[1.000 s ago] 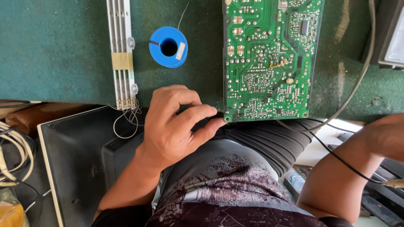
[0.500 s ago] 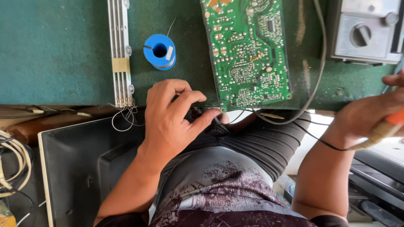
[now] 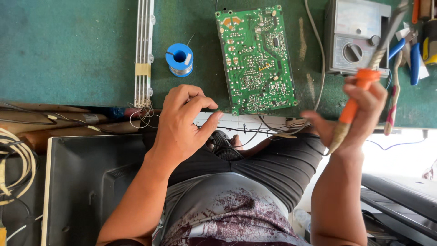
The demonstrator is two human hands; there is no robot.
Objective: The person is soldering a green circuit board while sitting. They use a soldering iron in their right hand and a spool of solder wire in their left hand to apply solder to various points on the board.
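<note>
At the far left a bundle of pale cables [image 3: 13,164] curls over the edge of a dark, matte plastic television back cover [image 3: 86,182], whose lower part is cut off by the frame. Above it the green, slightly scuffed surface [image 3: 68,50] carries a long narrow white LED strip [image 3: 144,50] banded with yellowish tape, thin loose wires trailing from its near end. Just to the right sits a blue spool of solder wire [image 3: 180,59], a strand of grey metal sticking up from it.

The left hand [image 3: 182,125] hovers at the surface's near edge, fingers loosely curled and its grip empty, thumb pointing toward the green circuit board [image 3: 257,59]. The board lies solder side up, dotted with silvery joints, and tilts slightly; dark wires run from under its near edge down over the person's lap, where what they lead to is hidden by the hand and dark clothing.

The right hand [image 3: 359,114] has its grip closed around an orange-handled soldering iron [image 3: 359,98], raised above the surface edge, its metal shaft blurred across a grey analogue multimeter [image 3: 355,36] with a round dial. At the far right, blue-handled pliers [image 3: 412,54] and other tools are partly cut off.
</note>
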